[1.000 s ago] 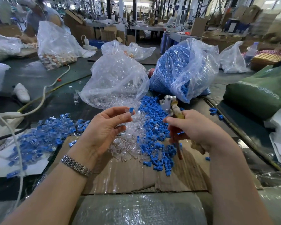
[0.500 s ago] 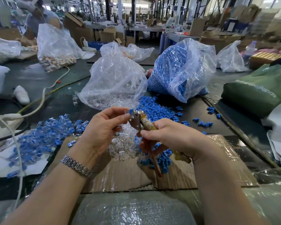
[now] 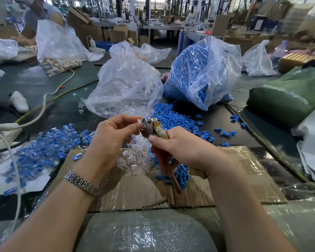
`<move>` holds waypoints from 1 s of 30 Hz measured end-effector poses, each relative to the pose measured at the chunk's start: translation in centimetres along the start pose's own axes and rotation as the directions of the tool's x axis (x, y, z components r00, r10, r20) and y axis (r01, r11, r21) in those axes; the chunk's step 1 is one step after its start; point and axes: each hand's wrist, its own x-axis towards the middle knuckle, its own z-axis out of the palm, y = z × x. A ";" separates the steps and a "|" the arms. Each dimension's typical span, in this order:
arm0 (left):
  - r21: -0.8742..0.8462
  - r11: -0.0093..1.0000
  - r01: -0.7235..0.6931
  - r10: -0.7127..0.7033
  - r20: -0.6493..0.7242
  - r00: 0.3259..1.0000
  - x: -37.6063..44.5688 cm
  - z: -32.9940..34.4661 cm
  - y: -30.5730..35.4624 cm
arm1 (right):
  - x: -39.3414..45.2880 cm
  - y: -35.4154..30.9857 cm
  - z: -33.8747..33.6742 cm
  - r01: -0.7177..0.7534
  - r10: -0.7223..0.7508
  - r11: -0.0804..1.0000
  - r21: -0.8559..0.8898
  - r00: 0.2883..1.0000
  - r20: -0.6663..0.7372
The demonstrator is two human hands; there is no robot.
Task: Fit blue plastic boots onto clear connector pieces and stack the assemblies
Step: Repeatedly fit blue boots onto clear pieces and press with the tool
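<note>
Left hand [image 3: 113, 137] raised over cardboard sheet [image 3: 244, 180], fingertips pinching small blue boot [image 3: 144, 120] against head of pliers [image 3: 150, 127]. Whether clear piece sits inside boot: cannot tell. Right hand [image 3: 182, 148] curled round pliers handles. Loose clear connectors [image 3: 133, 160] and blue boots heap [image 3: 171, 115] beneath hands; finished assemblies [image 3: 49, 142] piled at left. Judgement: boot light, slightly pliable, easily dropped; connector stiff, slick, brittle at clip. Pinch by flat sides, not clip.

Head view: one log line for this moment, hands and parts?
left hand: pinches small blue plastic boot | right hand: grips wrapped-handle metal pliers | pliers head at boot | fit: unclear
</note>
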 end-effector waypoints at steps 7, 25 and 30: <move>0.163 0.984 -0.072 0.101 -0.177 0.979 0.7 -2.1 0.9 | -0.1 0.9 -2.0 0.024 -0.031 0.998 -0.062 0.993 -0.116; 0.949 0.301 0.096 0.024 -0.109 0.994 0.9 -2.8 -1.3 | 1.3 3.9 -3.7 -0.506 0.205 0.694 -0.513 0.821 -0.533; 0.945 0.310 0.105 0.049 -0.126 0.991 1.0 -3.1 -1.5 | 1.2 3.6 -3.6 -0.515 0.238 0.688 -0.511 0.826 -0.511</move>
